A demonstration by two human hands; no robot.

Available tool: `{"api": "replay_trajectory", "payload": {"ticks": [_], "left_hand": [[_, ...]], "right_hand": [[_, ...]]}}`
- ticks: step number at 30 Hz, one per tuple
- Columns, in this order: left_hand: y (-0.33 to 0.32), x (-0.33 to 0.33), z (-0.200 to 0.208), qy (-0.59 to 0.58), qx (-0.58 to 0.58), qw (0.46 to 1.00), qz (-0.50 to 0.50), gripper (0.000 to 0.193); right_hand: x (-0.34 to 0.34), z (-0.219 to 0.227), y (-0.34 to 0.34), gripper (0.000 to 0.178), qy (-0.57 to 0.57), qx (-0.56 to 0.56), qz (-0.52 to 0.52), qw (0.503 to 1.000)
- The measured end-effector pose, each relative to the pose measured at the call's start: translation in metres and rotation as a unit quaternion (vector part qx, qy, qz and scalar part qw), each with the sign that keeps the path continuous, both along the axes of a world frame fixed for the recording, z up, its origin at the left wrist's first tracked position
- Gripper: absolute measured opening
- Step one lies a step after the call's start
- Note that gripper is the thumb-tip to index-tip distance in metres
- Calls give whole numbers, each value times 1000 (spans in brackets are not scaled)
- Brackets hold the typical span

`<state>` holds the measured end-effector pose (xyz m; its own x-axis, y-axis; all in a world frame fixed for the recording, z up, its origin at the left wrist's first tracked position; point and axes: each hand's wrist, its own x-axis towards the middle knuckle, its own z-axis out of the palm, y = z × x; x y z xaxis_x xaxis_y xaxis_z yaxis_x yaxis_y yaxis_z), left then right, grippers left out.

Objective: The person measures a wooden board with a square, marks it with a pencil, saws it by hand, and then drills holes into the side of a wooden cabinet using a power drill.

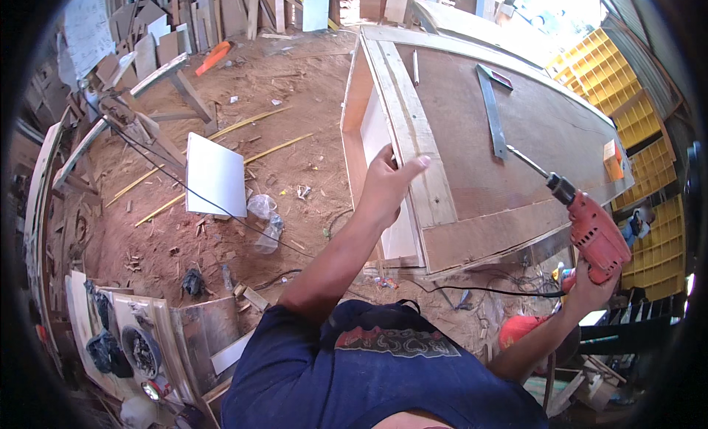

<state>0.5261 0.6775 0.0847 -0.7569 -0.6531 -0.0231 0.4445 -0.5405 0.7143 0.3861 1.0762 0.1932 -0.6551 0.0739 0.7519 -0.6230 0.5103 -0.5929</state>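
Observation:
My left hand [389, 180] grips the near-left edge of a large wooden cabinet [422, 145] that lies with its brown panel upward. The thumb rests on the pale border strip, while the fingers curl over the side and are partly hidden. In my right hand [590, 287] is a red corded power drill [599, 241], held above the cabinet's right near corner. Its long bit points up and left, toward the end of a metal try square [493, 112] lying on the panel. A thin white stick [415, 67] and a small orange box [613, 160] also lie there.
A black cable [494, 289] trails from the drill. A white board [214, 177] and yellow strips [276, 147] are on the sandy floor to the left. Wooden trestles [188, 97] stand beyond, and yellow gridded panels [597, 67] line the right side.

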Motion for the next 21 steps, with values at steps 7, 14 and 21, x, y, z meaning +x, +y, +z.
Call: {"api": "replay_trajectory", "payload": {"ticks": [7,14,21], "left_hand": [[13,6,-4,-21,-7,1000,14,50],[50,37,-1,-48,-5,999,22,40],[98,66,-6,-56,-62,990,115,37]], "right_hand": [[-9,-15,0,57,-103,-23,93,990],[-50,-50,70,63,-50,-92,146,984],[-75,-94,136,77,-93,-169,155,969]]}}
